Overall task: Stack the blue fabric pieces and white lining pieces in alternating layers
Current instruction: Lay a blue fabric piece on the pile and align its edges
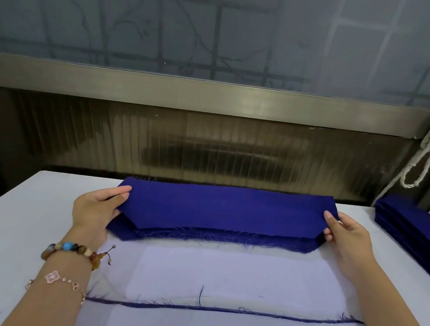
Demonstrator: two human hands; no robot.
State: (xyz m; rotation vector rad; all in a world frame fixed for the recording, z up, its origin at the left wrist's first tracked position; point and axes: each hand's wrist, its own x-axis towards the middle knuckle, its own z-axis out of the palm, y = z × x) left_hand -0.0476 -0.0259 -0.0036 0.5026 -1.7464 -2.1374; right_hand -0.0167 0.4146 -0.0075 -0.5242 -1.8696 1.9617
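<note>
Long blue woven fabric piece with angled ends [223,209], pinched at its left end by the left hand [96,209] and at its right end by the right hand [349,234], sitting right over a frayed pile of matching blue pieces [196,237]. Nearer, white lining sheet [218,276] flat on the pale counter [0,227]. Another blue stack [419,232] off to the far right.

Left hand [96,210] and right hand [348,239] pinch blue fabric piece [222,214] ends.
</note>
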